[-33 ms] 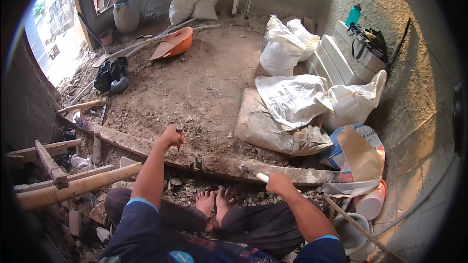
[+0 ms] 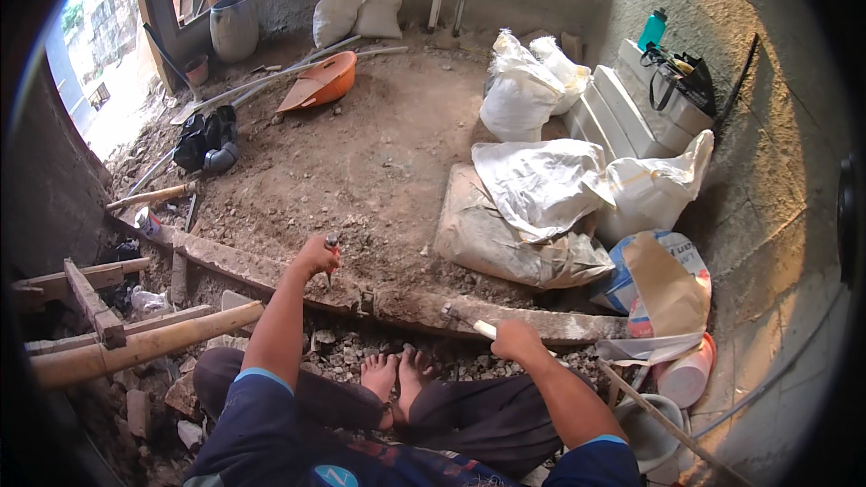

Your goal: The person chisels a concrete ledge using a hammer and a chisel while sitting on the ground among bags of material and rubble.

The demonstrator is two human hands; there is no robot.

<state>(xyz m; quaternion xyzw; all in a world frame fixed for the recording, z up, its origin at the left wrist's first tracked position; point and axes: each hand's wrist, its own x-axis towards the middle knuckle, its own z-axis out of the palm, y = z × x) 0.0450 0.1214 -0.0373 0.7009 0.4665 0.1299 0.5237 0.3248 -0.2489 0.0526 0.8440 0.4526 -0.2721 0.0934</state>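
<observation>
My left hand [image 2: 316,255] is closed around a red-handled chisel-like tool [image 2: 333,260]. Its dark butt end points up and its thin metal tip points down, just behind the long concrete beam [image 2: 415,305]; whether the tip touches the ground I cannot tell. In my right hand [image 2: 520,343] is a hammer [image 2: 484,328] with a pale handle. The hammer's small metal head lies low over the beam, to the right of the chisel-like tool. Both forearms reach forward over my bent legs, and my bare feet [image 2: 397,376] rest on rubble below the beam.
Bamboo and timber pieces [image 2: 144,343] lie at the left. White sacks [image 2: 541,185] and a brown bag [image 2: 487,234] are piled at the right, near buckets [image 2: 648,433]. An orange scoop-shaped basin [image 2: 320,83] sits on the dirt floor [image 2: 388,144] farther back.
</observation>
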